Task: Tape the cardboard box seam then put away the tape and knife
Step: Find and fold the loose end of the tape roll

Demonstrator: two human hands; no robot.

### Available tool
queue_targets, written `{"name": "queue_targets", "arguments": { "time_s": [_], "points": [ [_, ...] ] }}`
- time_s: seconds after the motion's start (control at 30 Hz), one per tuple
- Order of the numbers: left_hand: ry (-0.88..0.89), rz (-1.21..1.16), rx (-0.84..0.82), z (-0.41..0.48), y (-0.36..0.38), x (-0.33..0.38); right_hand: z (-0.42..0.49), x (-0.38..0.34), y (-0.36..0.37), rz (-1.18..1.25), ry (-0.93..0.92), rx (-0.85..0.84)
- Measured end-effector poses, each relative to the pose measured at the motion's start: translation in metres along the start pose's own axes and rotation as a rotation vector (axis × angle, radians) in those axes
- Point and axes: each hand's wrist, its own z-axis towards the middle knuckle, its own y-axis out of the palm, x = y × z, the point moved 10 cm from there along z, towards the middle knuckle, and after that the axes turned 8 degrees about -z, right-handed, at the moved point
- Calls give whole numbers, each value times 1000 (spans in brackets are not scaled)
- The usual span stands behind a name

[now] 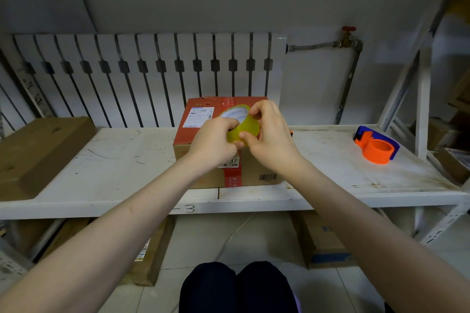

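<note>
A cardboard box (201, 119) with a red top, a white label and a red strip down its front stands on the white shelf (114, 160). Above it both hands hold a yellowish roll of tape (250, 127). My left hand (213, 142) grips the roll from the left, fingers curled over its rim. My right hand (269, 134) pinches the roll's outer face and upper rim with fingertips and thumb. A small orange bit (290, 132) shows behind my right hand at the box's right edge; I cannot tell what it is.
An orange and blue tape dispenser (376, 145) lies at the shelf's right end. A flat brown carton (38, 152) lies at the left end. A radiator (152, 71) runs behind. More boxes (323, 239) sit on the floor under the shelf, near my knees.
</note>
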Motion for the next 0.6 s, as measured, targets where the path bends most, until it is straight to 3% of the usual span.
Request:
{"name": "queue_targets", "arguments": {
  "time_s": [0.43,0.6],
  "points": [
    [37,-33,10,-2,-7,5,-3,-8,-5,62,-98,49],
    [38,-60,-2,-3,-12,8,0,15,-7,128,31,93]
  ]
}}
